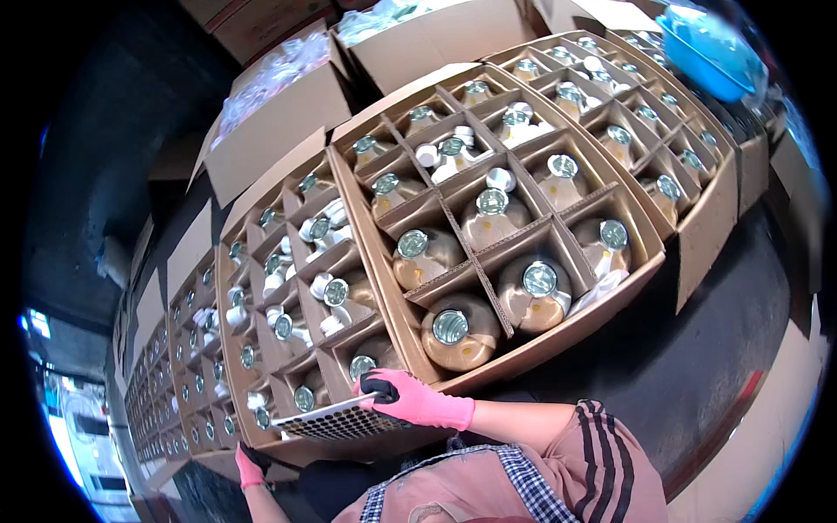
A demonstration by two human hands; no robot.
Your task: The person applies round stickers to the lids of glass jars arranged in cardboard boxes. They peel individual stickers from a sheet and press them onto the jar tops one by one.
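My right hand (408,400), in a pink glove with a black palm side, pinches the upper edge of a white sheet (342,419) covered in rows of dark round dots. The sheet tilts along the near edge of a divided cardboard box (410,336) of large clear glass bottles. My left hand (250,468), gloved alike, is low beside the near side of the boxes, a little below the sheet's left end; its fingers are too small and dark to read. Closest to my right hand is a bottle (362,367) standing upright in its compartment.
More divided boxes run left and right, one bottle per compartment. White caps (453,157) lie among some bottles. Behind stand cartons with clear plastic bags (270,83). A blue basin (708,65) sits at the far right. An open carton flap (708,253) juts out at right.
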